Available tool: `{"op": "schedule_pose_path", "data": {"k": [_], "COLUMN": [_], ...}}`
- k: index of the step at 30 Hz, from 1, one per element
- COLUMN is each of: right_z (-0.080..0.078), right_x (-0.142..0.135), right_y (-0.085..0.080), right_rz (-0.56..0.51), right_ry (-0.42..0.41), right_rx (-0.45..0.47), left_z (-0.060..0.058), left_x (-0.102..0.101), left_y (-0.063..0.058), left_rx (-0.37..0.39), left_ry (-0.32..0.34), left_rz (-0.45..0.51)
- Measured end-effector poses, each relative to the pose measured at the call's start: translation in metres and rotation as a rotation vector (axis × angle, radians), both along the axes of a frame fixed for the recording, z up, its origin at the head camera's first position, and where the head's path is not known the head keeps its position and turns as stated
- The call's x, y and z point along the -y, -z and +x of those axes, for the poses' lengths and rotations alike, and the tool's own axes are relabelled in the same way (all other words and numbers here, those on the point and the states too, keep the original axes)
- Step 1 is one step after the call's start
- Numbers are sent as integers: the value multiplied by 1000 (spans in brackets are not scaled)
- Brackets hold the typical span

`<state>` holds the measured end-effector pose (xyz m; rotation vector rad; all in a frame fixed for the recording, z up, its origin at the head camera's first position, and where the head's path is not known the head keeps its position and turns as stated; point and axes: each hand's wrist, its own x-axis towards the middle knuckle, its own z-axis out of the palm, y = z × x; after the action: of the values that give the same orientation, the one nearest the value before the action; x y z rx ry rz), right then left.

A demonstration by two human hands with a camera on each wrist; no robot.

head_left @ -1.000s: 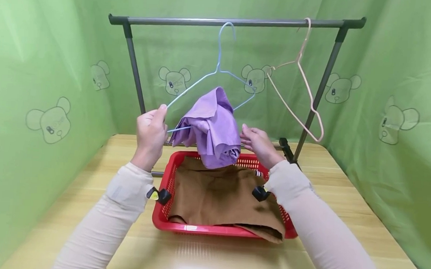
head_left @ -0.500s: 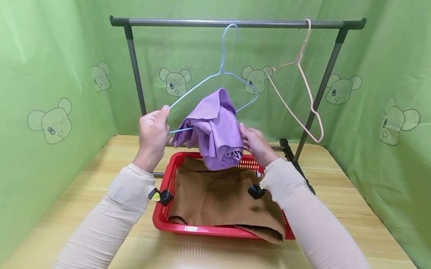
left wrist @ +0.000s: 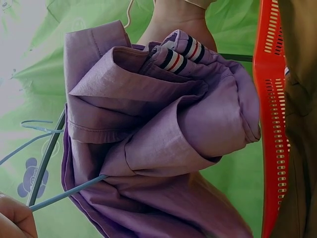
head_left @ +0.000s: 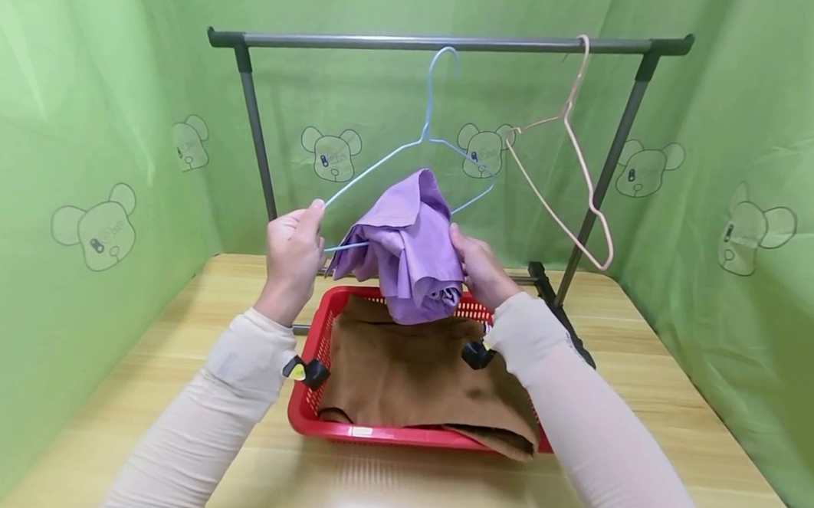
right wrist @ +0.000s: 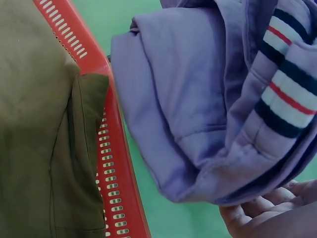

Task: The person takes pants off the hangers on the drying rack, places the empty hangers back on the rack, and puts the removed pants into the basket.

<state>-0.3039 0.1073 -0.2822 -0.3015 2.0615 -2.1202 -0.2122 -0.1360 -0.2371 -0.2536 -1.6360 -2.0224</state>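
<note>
Purple cloth [head_left: 405, 223] sat bunched over the lower bar [head_left: 347, 245] of the blue hanger [head_left: 425, 134], right between the two grips! On the near corner, the left grip [head_left: 292, 257] had hold of the wire, thumb uppermost, fingers curled. From there the hanger's long axis ran rightward, the bar vanishing into the folds and the frame showing again beyond them.

And over on the other side, the right grip [head_left: 478, 265], clearly the nearer one to the cloth! Its thumb lay on the right edge; the fingers were partly hidden, so whether it pinched or merely touched, you couldn't tell.

Texture now: matt, tightly woven stuff, stitched hems, a loose roll at the bottom, and striped bands [right wrist: 292, 96] in navy, white and red. Beneath it all, brown cloth [head_left: 408, 369] spread flat in the basket [head_left: 404, 436], glossy red, slotted plastic on a pale wood-grained desk [head_left: 644, 335]. Behind, a pink hanger [head_left: 569, 109] hung from the smooth metal rail [head_left: 390, 41].
</note>
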Motion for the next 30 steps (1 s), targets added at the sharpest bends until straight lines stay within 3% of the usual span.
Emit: {"op": "schedule_pose_path", "data": {"k": [10,30], "right_z": [-1,-3], "right_x": [5,13], "right_y": [-3,1], "right_rz": [-81,-173], "right_ry": [-39,-125], "right_rx": [81,136], "left_z": [0,1], "left_x": [-1,-1], "left_y": [0,0], "left_rx": [-9,-10], "left_ry": [8,12], "left_rz": [16,4]}}
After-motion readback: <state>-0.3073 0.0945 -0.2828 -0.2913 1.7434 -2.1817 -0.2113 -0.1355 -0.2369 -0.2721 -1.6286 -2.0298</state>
